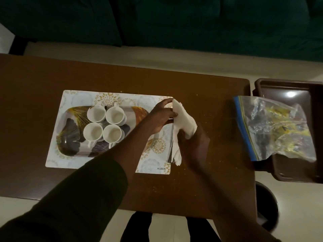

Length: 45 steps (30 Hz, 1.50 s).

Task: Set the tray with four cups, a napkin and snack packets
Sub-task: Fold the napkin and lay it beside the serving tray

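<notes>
A patterned oval tray lies on a white floral placemat at the table's left-middle. Several white cups stand together on the tray's left half. Just right of the tray, both my hands hold a white paper napkin. My left hand pinches its upper end, and my right hand grips its lower part. More white napkin sheets hang below at the placemat's right edge. A clear zip bag of snack packets rests at the right, beyond the table.
The brown wooden table spans the view. The zip bag lies in a dark brown plastic bin beside the table's right edge. A dark round bin stands on the floor below. A dark green sofa runs behind.
</notes>
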Motion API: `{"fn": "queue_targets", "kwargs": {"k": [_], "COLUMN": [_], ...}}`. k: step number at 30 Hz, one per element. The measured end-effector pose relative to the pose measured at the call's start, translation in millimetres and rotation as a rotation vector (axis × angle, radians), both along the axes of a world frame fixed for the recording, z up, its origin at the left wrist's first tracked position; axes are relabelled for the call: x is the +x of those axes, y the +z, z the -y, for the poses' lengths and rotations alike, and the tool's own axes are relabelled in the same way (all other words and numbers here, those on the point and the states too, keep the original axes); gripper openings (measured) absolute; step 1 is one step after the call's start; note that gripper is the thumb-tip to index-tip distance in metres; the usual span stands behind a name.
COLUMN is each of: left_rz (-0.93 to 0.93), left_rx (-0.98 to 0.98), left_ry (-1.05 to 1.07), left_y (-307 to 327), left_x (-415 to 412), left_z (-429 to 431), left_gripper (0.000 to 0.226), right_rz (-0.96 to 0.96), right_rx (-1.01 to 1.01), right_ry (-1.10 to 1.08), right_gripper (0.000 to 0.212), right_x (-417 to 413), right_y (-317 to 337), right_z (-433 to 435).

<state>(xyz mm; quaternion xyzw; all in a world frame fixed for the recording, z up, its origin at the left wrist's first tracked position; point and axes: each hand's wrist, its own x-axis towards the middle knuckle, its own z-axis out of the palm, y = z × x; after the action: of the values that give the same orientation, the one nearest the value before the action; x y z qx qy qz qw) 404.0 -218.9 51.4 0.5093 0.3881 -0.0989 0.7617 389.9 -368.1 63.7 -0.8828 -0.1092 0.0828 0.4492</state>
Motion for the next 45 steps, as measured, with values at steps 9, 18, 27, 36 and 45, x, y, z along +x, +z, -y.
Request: {"fn": "queue_targets", "kwargs": {"k": [9, 18, 27, 36, 45], "left_rz": [0.001, 0.043, 0.011, -0.030, 0.062], "left_rx": [-0.053, -0.028, 0.100, 0.520, 0.760], "left_ry": [-0.057, -0.148, -0.172, -0.422, -0.390], "left_y": [-6.1, -7.6, -17.4, -23.2, -27.9], "left_x": [3.4, 9.7, 3.7, 4.7, 0.7], "left_z": [3.2, 4.9, -1.9, -2.2, 1.3], "left_gripper": [0.067, 0.058, 0.054, 0.043, 0.060], "right_rz": [-0.187, -0.186, -0.102, -0.029, -0.003], "right_rx": [0.046, 0.047, -0.101, -0.094, -0.097], "right_ry": [-0.110, -0.083, 0.074, 0.036, 0.026], "right_gripper": [0.070, 0.050, 0.036, 0.015, 0.009], "right_x": [-19.2, -33.0, -39.0, -29.8, -28.0], "right_y": [-0.1, -0.6, -7.4, -14.5, -15.8], "right_z": [6.9, 11.8, 7.0, 9.2, 7.5]}}
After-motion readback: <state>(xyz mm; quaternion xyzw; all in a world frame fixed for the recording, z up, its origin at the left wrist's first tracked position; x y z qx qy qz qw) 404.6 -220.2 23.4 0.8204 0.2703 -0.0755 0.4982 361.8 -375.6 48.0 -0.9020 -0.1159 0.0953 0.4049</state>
